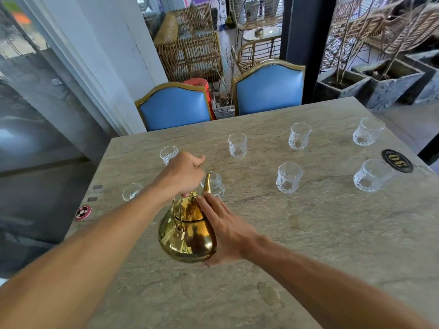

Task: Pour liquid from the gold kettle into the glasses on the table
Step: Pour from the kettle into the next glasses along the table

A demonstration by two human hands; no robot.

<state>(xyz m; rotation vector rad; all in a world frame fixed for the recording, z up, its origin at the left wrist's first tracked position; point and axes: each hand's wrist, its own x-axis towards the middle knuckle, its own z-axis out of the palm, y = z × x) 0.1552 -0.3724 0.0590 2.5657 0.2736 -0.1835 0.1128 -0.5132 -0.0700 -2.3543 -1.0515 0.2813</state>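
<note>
Left hand: fingers curled round the top of the handle of the gold kettle; right hand: fingers straight, laid flat against the kettle's right flank up to the lid. The kettle is tilted forward over the left half of the stone worktop, its spout at the rim of one glass among eight cut-glass tumblers set in two rows of four. A black oval number plaque lies by the right edge, a red disc lies at the left edge, and two blue chairs stand along the far edge.
</note>
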